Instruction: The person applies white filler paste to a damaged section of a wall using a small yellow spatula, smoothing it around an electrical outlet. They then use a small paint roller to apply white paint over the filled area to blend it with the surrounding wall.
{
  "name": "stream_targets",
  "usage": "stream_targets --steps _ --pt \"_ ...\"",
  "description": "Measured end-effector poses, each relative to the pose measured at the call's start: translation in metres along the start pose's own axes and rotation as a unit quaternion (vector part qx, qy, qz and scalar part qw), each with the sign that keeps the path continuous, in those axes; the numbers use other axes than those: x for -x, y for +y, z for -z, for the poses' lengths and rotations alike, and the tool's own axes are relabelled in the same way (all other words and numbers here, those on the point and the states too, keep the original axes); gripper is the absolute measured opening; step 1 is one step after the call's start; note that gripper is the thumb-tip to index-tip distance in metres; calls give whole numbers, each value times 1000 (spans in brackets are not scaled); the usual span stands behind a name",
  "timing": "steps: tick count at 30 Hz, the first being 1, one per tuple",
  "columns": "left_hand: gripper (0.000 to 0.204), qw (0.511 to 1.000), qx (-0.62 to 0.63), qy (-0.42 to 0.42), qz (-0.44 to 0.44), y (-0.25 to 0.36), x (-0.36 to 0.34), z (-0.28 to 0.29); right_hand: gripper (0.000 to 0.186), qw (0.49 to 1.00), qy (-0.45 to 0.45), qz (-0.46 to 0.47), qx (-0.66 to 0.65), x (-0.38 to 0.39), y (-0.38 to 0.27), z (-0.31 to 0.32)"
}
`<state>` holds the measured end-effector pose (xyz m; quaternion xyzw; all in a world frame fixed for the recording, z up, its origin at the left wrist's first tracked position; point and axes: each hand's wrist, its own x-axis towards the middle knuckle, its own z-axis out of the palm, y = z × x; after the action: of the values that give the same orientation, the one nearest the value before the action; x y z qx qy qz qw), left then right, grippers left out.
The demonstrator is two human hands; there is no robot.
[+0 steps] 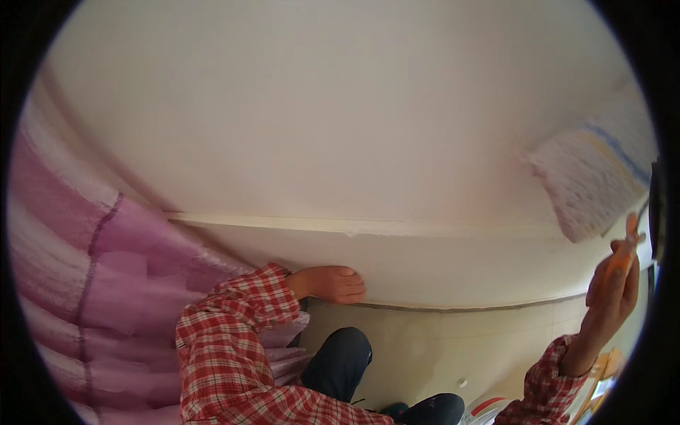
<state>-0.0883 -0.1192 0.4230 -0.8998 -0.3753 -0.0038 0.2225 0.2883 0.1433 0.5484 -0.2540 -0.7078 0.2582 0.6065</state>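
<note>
My right hand (615, 282) is raised at the right, its fingers wrapped round the orange handle of a paint roller (591, 184). The roller's fluffy white sleeve, with a blue and a yellow stripe, is up against the pale wall (368, 113); motion blurs it a little. My left hand (333, 284) is curled closed low in the middle, in front of the skirting (439, 263) at the wall's foot. Nothing shows in its fingers. Both arms wear red checked sleeves.
A purple-and-white curtain (127, 283) hangs in folds along the left, close to my left arm. My bent knees (340, 361) are above the beige floor (425, 340). A white container with a red rim (489, 405) is partly visible near my right sleeve. A small pale bit (462, 382) lies on the floor.
</note>
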Motion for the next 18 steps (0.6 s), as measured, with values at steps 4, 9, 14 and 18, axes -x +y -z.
stream_targets --steps 4,9,14,18 --pt "12 984 150 6 95 13 -7 13 54 996 -15 -86 -25 -10 -10 -1" --pt "11 961 216 38 170 45 21 68 37 988 -20 -79 -133 -27 -48 -39" --pt "12 935 97 17 339 25 36 180 21 951 -125 -256 -119 -32 -68 -53" --pt "16 872 -79 59 480 0 23 271 24 862 -332 -343 -172 -56 -96 -54"
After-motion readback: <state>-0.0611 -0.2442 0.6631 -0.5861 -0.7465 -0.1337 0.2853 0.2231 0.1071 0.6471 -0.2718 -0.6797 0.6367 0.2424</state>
